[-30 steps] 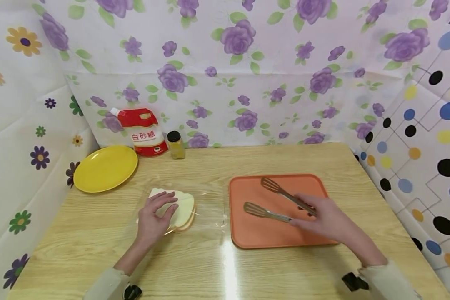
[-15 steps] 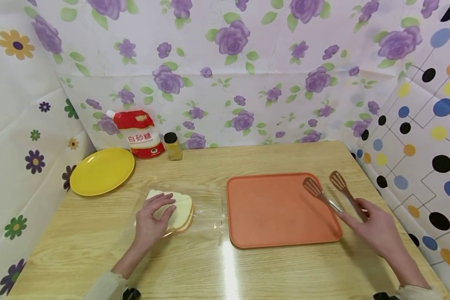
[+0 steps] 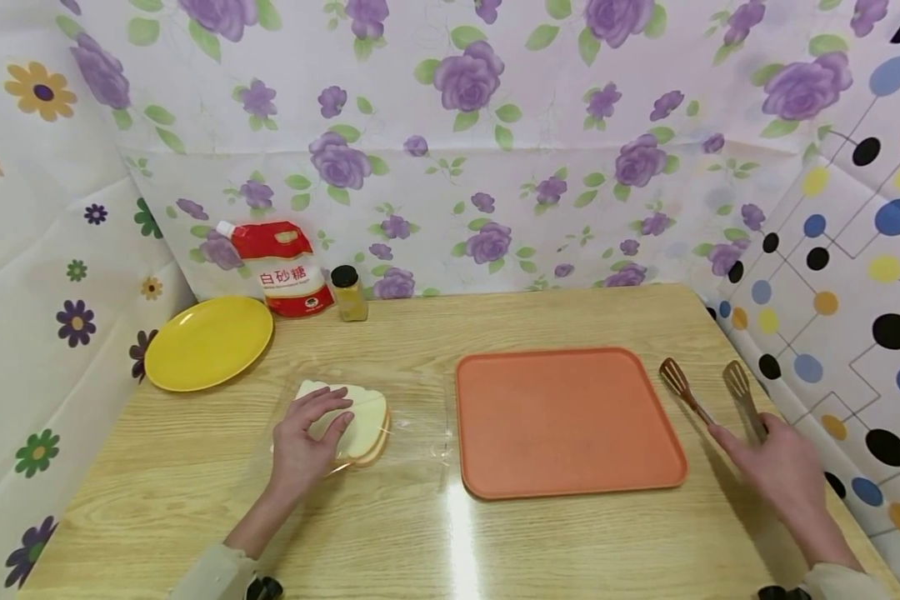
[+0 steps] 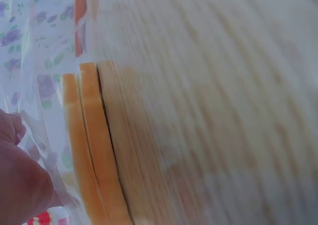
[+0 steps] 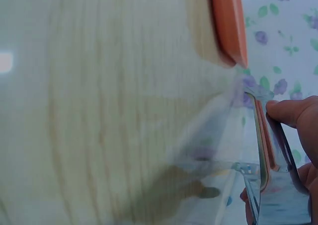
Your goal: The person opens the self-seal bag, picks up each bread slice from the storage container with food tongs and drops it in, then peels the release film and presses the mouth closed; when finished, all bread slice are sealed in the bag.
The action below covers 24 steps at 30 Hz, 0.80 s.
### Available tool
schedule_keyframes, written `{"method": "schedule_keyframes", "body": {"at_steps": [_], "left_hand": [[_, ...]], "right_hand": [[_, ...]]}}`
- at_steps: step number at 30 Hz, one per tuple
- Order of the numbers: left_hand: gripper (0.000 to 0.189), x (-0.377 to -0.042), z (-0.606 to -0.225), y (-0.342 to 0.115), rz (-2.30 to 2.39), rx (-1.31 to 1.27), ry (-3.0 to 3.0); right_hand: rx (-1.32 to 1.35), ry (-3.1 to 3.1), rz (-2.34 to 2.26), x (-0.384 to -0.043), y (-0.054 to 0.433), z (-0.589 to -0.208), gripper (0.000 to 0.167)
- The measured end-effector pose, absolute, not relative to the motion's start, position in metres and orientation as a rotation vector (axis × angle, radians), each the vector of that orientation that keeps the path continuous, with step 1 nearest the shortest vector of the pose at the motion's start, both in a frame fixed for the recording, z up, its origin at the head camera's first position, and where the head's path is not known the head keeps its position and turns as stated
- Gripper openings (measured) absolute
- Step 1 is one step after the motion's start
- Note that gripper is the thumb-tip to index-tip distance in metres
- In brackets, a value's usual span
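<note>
From head cam I see R hand (image 3: 782, 462) gripping slotted tongs (image 3: 692, 402) just off the 3 o'clock edge of the orange tray (image 3: 562, 425). Long axis approx 5 to 11; heads point 11, spread apart. R wrist cam: thumb on one shiny metal arm. Heads brown, w/ narrow slots; can't tell if they touch the table (image 3: 375, 533).

L hand (image 3: 307, 442) lies over bread slices (image 3: 367, 421) in clear film, 9 o'clock of tray; fingers loosely bent, gap betw. thumb & fingertips. I count 2 slices, pale faces, tan crusts.

Writing: red/white pouch (image 3: 288, 275), bread's 11 o'clock, reads 白砂糖; smaller line too tiny for me. Black-capped jar (image 3: 351, 300), yellow contents, at bread's 12. Yellow plate (image 3: 210, 343) at its 10.
</note>
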<state>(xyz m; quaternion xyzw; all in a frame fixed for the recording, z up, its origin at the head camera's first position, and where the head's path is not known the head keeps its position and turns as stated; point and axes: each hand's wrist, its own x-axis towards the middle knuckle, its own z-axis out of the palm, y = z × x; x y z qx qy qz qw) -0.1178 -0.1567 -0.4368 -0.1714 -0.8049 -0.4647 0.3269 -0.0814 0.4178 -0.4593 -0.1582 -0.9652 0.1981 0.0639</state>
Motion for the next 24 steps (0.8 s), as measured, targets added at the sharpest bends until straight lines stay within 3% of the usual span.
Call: {"method": "schedule_keyframes", "body": {"at_steps": [18, 24], "left_hand": [[0.025, -0.132, -0.467, -0.173, -1.294, -0.455, -2.125], [0.025, -0.132, -0.467, -0.173, -1.279, -0.452, -2.133]], "right_hand": [[-0.543, -2.928, 0.528, -0.086, 0.421, -0.465, 0.083], [-0.613, -2.841, 0.546, -0.083, 0.403, -0.461, 0.097]]}}
